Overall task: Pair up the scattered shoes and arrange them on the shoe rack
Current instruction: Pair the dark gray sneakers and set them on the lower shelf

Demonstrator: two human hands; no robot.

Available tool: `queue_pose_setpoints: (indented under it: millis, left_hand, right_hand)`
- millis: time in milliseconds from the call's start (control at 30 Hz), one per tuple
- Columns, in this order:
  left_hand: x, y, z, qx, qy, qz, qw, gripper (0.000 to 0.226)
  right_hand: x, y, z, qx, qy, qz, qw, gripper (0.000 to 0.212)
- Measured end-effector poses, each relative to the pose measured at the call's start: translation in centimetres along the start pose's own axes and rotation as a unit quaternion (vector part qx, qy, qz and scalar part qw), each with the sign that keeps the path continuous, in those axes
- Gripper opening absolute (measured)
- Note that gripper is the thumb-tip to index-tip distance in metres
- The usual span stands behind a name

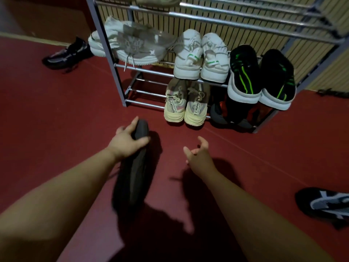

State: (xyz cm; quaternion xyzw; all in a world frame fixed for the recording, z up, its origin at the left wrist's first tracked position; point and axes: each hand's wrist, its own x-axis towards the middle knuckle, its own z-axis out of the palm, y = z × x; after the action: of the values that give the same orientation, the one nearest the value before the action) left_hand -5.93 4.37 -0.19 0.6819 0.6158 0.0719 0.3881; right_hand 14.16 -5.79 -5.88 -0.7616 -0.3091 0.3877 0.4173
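The left hand [128,140] reaches forward and grips a dark shoe [132,178] near its far end, thumb across one face, fingers curled round the other. Just right of that grip, the right hand [198,155] holds nothing, fingers loosely bent, palm turned inward.

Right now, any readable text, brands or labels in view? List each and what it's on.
"S CAPAO": heel strip of the right-hand cream sneaker; the rest is cut off.
"APAOREN", roughly: heel strip of the left-hand cream sneaker; first letters uncertain.
Smaller print beside both strips: too small to read.
Green lettering on the heel tabs of the white sneakers: blurred, unreadable.
Nothing else legible.
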Motion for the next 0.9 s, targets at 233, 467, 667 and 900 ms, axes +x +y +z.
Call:
queue_pose_setpoints:
  millis: [233, 467, 667, 900]
  left_hand:
    - [-1.2, 6.9, -2.7, -0.545, -0.111, 0.162, 0.815, 0.097]
    - [-1.6, 8.7, -1.8, -0.616, -0.193, 0.168, 0.745, 0.072]
    - [-1.1, 8.5, -0.2, -0.586, -0.163, 0.073, 0.791, 0.052]
    - [-4.0, 7.4, 4.6, -0.337, -0.233, 0.044, 0.911, 0.086]
  right_hand:
    - [-2.3, -3.1, -1.8, 0.127, -0.158, 0.046, 0.978, 0.057]
    - [-5.0, -4.2, -5.0, 0.299, -0.360, 0.085, 0.879, 0.081]
    - [-5.2, -4.1, -5.6, 0.313, -0.305, 0.022, 0.899, 0.047]
    - [-4.0, -0.6, -7.2, 0.241, -0.110, 0.027, 0.964, 0.046]
